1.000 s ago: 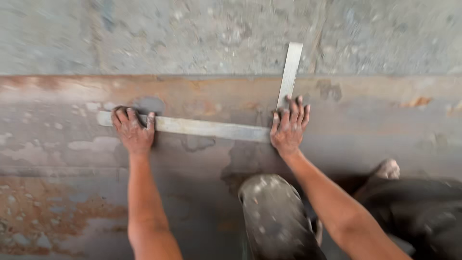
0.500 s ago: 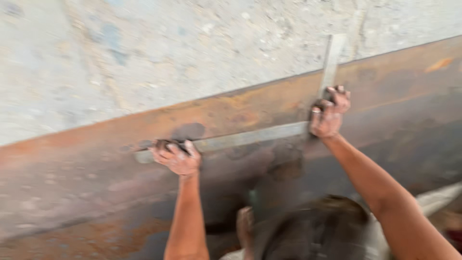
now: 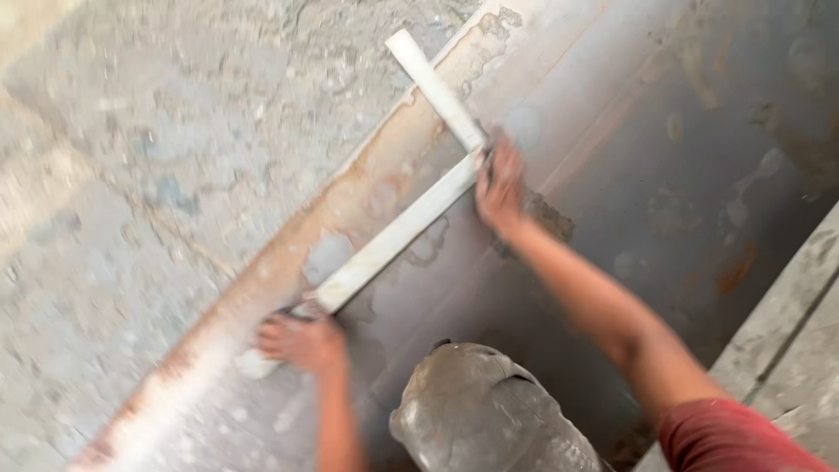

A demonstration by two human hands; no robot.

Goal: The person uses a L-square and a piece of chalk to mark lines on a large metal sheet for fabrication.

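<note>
A metal L-shaped square (image 3: pixel 398 234) lies on a rusty steel plate (image 3: pixel 664 157), its short arm reaching over the plate's edge onto the concrete floor. My left hand (image 3: pixel 301 343) presses down on the end of the long arm. My right hand (image 3: pixel 500 185) presses on the square's corner, where the two arms meet. Both hands are blurred by motion.
Rough grey concrete floor (image 3: pixel 149 149) lies beyond the plate's rusty edge. My knee in dusty grey trousers (image 3: pixel 476 415) rests on the plate below the hands. A concrete slab edge (image 3: pixel 786 341) runs along the lower right.
The view has swung, so the plate edge and square now run diagonally. Both hands have stayed on the square, left on the long arm's end, right at the corner.
</note>
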